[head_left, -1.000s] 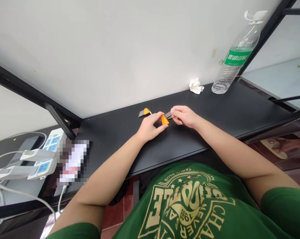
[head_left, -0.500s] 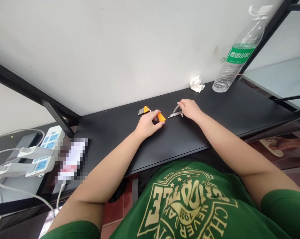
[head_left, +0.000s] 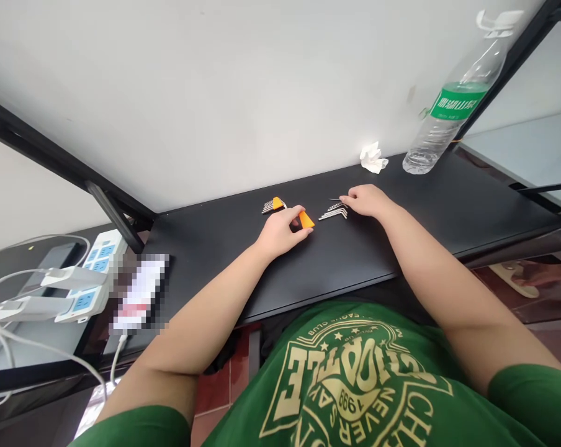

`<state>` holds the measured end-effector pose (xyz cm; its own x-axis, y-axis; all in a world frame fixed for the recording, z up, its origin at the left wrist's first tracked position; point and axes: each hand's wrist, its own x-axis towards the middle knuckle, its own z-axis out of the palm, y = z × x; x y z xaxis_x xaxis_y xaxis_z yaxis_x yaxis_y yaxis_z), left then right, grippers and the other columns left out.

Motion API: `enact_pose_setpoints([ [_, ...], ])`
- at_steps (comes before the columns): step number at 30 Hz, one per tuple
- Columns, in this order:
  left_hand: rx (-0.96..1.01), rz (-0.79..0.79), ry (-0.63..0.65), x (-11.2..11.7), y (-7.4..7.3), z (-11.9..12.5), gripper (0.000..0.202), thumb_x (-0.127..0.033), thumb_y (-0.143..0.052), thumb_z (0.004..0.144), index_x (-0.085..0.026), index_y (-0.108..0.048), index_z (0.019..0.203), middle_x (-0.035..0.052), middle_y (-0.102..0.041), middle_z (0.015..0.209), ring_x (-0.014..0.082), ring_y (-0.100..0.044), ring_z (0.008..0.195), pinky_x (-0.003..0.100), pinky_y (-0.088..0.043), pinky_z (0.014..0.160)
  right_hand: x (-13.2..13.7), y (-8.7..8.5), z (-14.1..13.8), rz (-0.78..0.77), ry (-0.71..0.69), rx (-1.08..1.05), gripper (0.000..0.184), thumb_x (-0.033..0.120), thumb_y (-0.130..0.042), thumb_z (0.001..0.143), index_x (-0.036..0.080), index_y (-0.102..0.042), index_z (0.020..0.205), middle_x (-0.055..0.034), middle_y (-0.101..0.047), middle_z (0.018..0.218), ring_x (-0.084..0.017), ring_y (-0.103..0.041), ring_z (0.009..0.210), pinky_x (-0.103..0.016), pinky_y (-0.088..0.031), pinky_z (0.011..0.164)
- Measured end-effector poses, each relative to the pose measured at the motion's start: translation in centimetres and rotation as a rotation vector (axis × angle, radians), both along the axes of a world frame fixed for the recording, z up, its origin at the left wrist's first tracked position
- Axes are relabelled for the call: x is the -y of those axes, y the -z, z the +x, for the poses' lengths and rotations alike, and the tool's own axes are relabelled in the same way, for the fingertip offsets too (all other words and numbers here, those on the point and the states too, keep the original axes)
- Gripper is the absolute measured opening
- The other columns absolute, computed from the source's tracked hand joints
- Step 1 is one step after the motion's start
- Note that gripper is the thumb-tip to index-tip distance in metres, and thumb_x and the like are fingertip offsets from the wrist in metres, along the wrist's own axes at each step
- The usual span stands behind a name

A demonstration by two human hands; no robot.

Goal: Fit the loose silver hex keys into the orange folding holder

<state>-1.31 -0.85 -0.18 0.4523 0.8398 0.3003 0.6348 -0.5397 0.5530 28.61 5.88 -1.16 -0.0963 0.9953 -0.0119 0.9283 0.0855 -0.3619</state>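
Observation:
My left hand [head_left: 280,233] is closed around an orange hex key holder [head_left: 306,220], fingers behind it and thumb at its near edge. Just beyond that hand lies a second orange holder [head_left: 277,203] with several silver hex keys [head_left: 267,207] sticking out of its left side. My right hand [head_left: 365,202] pinches a thin hex key [head_left: 334,199], its long end pointing left. Below those fingertips, several loose L-shaped hex keys [head_left: 334,213] lie side by side on the black tabletop [head_left: 345,261], between both hands.
A crumpled white tissue [head_left: 373,158] and a tall clear water bottle [head_left: 441,127] stand by the wall at the back right. On the left are a blurred-out phone [head_left: 139,292] on a cable and a white power strip [head_left: 94,273] with plugged-in chargers.
My right hand has shifted slightly right; the keys once bunched at its fingertips now lie with the others, and one thin key stays pinched. My left hand keeps its hold on the holder.

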Motion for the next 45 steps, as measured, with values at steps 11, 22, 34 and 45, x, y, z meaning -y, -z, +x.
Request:
enact_pose_setpoints([
  [11, -0.01, 0.004, -0.001, -0.2, 0.2, 0.0, 0.042, -0.039, -0.076, 0.083, -0.023, -0.066, 0.12, 0.0009, -0.071, 0.092, 0.0209, -0.068, 0.084, 0.035, -0.053, 0.081, -0.4, 0.7, 0.8, 0.132, -0.099, -0.164, 0.022, 0.026, -0.064, 0.089, 0.02, -0.08, 0.102, -0.0068, -0.069, 0.104, -0.018, -0.062, 0.084, -0.032, -0.047, 0.082],
  [22, -0.017, 0.006, -0.001, -0.2, 0.3, 0.0, 0.044, -0.037, -0.077, 0.083, -0.023, -0.065, 0.123, 0.0013, -0.071, 0.092, 0.021, -0.068, 0.085, 0.035, -0.054, 0.081, 1.2, 0.1, 0.2, 0.075, -0.254, -0.237, 0.024, 0.014, -0.056, 0.088, 0.02, -0.079, 0.092, -0.0071, -0.069, 0.112, -0.019, -0.064, 0.088, -0.033, -0.05, 0.084],
  [34, -0.032, -0.017, 0.002, 0.0, 0.3, 0.0, 0.05, -0.024, -0.072, 0.08, -0.02, -0.062, 0.13, 0.006, -0.073, 0.105, 0.0223, -0.07, 0.09, 0.037, -0.057, 0.085, 3.9, -1.8, -1.7, 0.127, -0.375, 0.032, 0.011, 0.021, -0.063, 0.086, 0.022, -0.074, 0.085, -0.0101, -0.065, 0.106, -0.03, -0.057, 0.106, -0.045, -0.042, 0.093],
  [45, 0.024, -0.156, -0.053, -0.4, 0.6, -0.1, 0.053, -0.027, -0.07, 0.082, -0.023, -0.06, 0.134, 0.0005, -0.07, 0.096, 0.0162, -0.067, 0.079, 0.032, -0.057, 0.082, 4.5, -1.8, -2.2, 0.031, -0.374, -0.312, 0.007, 0.022, -0.065, 0.085, 0.021, -0.068, 0.09, -0.0032, -0.068, 0.091, -0.018, -0.06, 0.076, -0.032, -0.045, 0.072],
])
